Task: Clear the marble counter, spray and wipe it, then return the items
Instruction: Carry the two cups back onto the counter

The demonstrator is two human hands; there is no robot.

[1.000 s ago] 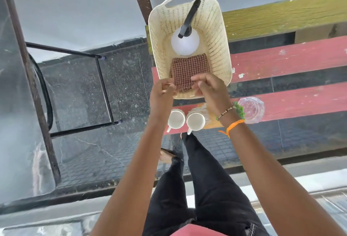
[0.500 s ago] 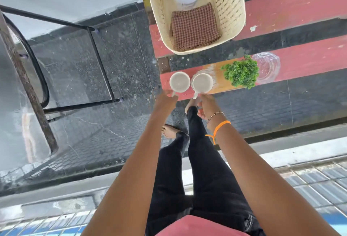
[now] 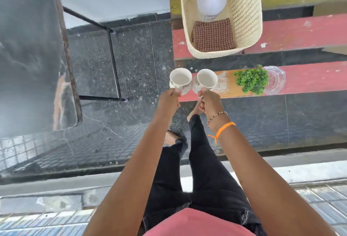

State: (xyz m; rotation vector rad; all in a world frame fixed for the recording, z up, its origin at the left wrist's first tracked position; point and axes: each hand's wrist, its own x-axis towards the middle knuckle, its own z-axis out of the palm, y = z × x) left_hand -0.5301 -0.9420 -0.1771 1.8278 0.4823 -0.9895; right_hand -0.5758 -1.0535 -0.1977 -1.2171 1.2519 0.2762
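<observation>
The person stood over a red slatted table (image 3: 304, 29), both arms stretched forward. The left hand (image 3: 169, 99) had its grip clenched on the handle of the left white cup (image 3: 180, 80), and the right hand (image 3: 210, 102) had its grip clenched on the handle of the right white cup (image 3: 206, 80). The two cups sat side by side, rims nearly touching, mouths up and apparently empty, at the near-left end of the table; whether they rested on the slat or were just off it could not be told.

Taking the cups as the landmark: just to their right, on the same near slat, stood a small green plant (image 3: 251, 81), and right beside the plant, farther from the cups, a clear glass dish (image 3: 276, 80). Beyond the cups, on the farther red slat, stood a cream perforated basket (image 3: 249, 20). Inside it a folded red-checked cloth (image 3: 213, 35) lay at the end nearest the cups, and a white spray bottle (image 3: 211, 4) with a black nozzle lay past the cloth, touching its far edge.

To the left of the cups, well apart, a black metal frame (image 3: 112, 63) stood on the dark speckled floor (image 3: 135, 63). The right wrist carried a beaded bracelet (image 3: 216, 116) and an orange thread (image 3: 222, 129).
</observation>
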